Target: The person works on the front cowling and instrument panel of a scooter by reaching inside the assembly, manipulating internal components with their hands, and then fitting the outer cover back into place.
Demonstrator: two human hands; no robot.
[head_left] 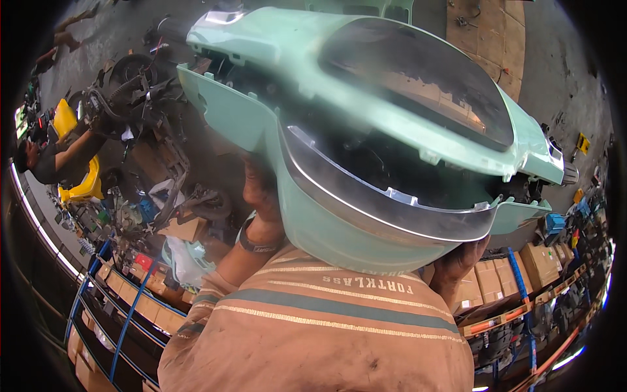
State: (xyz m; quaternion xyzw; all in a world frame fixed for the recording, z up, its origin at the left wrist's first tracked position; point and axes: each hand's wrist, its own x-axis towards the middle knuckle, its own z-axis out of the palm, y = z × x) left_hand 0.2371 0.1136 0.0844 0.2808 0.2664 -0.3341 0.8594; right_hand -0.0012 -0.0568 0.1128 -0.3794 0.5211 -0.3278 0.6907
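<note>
A mint-green scooter handlebar housing fills the upper middle, with a dark oval panel on top, grips at both ends and a curved clear-and-silver lamp strip along its near edge. Its upper and lower shells are parted, showing dark parts inside. My left hand holds it from below at the left, wrist banded in black, fingertips hidden behind the lower shell. My right hand grips the underside at the lower right, most of its fingers hidden by the shell.
At left another person reaches toward a dismantled scooter frame near yellow body panels. Racks of cardboard boxes stand at lower right and left. A cardboard sheet lies on the floor beyond the housing.
</note>
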